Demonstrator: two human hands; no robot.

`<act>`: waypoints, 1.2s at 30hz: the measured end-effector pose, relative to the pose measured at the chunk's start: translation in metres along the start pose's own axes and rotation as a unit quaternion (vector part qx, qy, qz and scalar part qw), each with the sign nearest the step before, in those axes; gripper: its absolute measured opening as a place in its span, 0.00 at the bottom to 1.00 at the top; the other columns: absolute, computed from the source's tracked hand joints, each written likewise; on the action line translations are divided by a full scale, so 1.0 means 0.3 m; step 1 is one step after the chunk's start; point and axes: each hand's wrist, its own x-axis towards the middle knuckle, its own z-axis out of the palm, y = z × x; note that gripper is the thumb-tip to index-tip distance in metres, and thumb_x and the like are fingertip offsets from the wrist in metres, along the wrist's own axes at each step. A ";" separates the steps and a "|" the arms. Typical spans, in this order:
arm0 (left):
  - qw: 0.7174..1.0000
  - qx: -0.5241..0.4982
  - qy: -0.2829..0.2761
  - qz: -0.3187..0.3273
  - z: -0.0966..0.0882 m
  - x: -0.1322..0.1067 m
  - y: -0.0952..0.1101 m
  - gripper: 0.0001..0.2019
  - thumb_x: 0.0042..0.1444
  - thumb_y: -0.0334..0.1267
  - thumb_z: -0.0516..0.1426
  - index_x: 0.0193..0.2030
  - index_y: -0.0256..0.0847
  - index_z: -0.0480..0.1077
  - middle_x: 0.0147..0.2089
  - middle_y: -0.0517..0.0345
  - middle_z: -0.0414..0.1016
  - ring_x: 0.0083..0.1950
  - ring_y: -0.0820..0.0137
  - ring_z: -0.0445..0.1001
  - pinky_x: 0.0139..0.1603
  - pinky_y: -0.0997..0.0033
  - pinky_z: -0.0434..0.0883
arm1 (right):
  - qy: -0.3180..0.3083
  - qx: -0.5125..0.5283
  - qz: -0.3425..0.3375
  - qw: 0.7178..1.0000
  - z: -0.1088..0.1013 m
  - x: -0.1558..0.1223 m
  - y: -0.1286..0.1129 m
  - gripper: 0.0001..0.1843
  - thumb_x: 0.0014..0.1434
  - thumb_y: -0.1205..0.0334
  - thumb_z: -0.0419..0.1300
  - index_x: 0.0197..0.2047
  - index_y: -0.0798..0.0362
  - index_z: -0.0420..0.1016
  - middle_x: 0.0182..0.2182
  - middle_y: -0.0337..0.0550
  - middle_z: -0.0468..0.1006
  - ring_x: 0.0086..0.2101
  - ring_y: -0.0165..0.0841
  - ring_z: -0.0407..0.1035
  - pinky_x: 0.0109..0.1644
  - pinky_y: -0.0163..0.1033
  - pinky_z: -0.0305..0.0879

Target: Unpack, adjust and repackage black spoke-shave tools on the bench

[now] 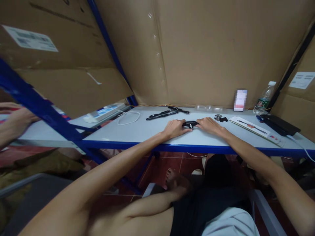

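My left hand [175, 127] and my right hand [209, 124] rest on the pale table [137, 131] near its blue front edge. Between them lies a small black part [190, 124]. The fingers of both hands close on its two ends. Just beyond my right hand sit small black and metal pieces [220, 118]. Behind my left hand lie long black straps or tools [167, 112].
A white cable loop [128, 117] and a flat white box [105, 112] lie at the left. A paper card with a pen-like item [253, 127], a black device [279, 124], a water bottle [264, 98] and a small carton [240, 100] stand right. Cardboard walls the back. Another person's hand [14, 121] shows far left.
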 end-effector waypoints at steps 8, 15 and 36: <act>0.996 0.088 0.022 -0.013 -0.019 -0.008 0.028 0.37 0.65 0.69 0.44 0.52 0.34 0.72 0.47 0.36 0.81 0.49 0.51 0.79 0.41 0.64 0.65 | 0.012 0.027 0.013 0.999 0.005 -0.005 -0.028 0.17 0.74 0.53 0.52 0.53 0.55 0.75 0.45 0.55 0.83 0.42 0.41 0.78 0.41 0.38 0.62; 0.992 0.123 -0.009 0.008 -0.015 0.002 0.022 0.39 0.65 0.70 0.42 0.51 0.32 0.73 0.44 0.34 0.81 0.45 0.48 0.80 0.42 0.63 0.65 | 0.012 0.029 0.015 0.999 0.050 0.002 -0.011 0.19 0.75 0.51 0.50 0.55 0.54 0.75 0.44 0.54 0.83 0.43 0.42 0.78 0.42 0.38 0.62; 0.990 0.136 -0.011 0.029 -0.016 0.001 0.008 0.37 0.65 0.69 0.44 0.50 0.33 0.73 0.41 0.35 0.81 0.44 0.49 0.81 0.43 0.62 0.66 | 0.008 0.029 0.004 1.000 0.041 0.000 -0.013 0.18 0.75 0.52 0.50 0.55 0.53 0.73 0.46 0.53 0.83 0.44 0.41 0.78 0.43 0.38 0.64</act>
